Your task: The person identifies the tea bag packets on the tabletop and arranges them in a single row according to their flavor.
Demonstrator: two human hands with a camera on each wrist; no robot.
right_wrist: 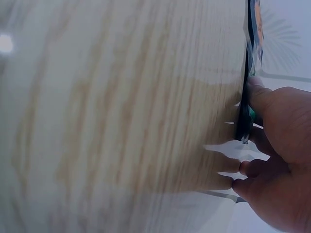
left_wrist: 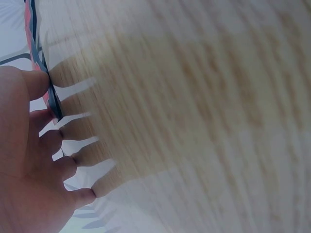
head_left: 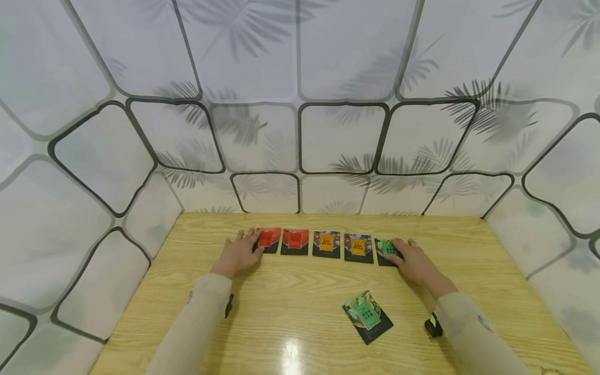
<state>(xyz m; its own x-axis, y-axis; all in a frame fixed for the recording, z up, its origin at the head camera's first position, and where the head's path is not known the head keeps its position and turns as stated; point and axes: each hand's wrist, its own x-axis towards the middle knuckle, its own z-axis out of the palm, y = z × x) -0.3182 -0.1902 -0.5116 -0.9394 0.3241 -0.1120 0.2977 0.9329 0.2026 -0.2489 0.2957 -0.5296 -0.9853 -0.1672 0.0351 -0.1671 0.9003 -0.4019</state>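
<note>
My left hand lies at the left end of a row of small flat packets, fingers spread. Its thumb and index finger touch the edges of a red-labelled packet. In the left wrist view, that hand's other fingertips rest on the wood. A second red-labelled packet lies beside it. At the row's right end, my right hand touches a green-labelled packet, partly covering it. Its thumb lies on that packet in the right wrist view. Nearer to me, another green-labelled packet lies turned at an angle.
Two orange-labelled packets, one left and one right, fill the middle of the row. Light wood covers the tabletop. Behind it and at both sides hang pale leaf-patterned walls.
</note>
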